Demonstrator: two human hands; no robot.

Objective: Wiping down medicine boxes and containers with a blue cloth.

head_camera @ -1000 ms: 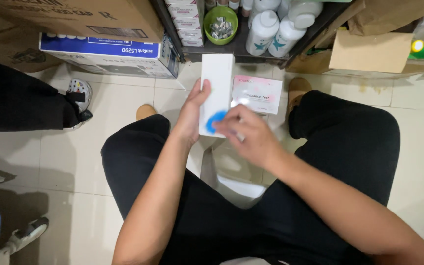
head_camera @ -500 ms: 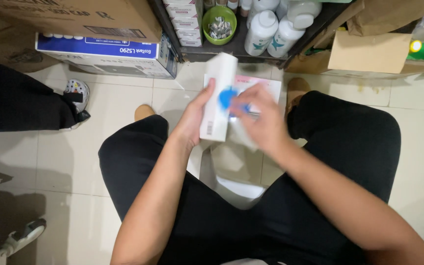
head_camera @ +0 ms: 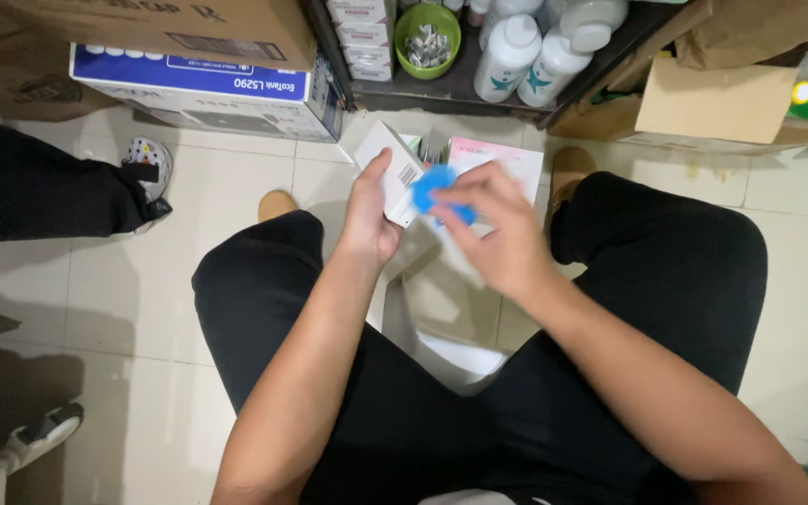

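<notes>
I sit with my knees apart above a tiled floor. My left hand grips a long white box, now tilted end-on toward me. My right hand is blurred and holds a small blue object against the box's near end. A pink and white flat box lies on the floor just behind my hands.
A low dark shelf ahead holds white bottles, a green bowl and stacked small boxes. A blue and white carton sits left, cardboard boxes right. Another person's dark leg and shoe are at left.
My left hand has tipped the white box from flat and upright to end-on. The blue object in my right hand moved up along the box toward its end.
</notes>
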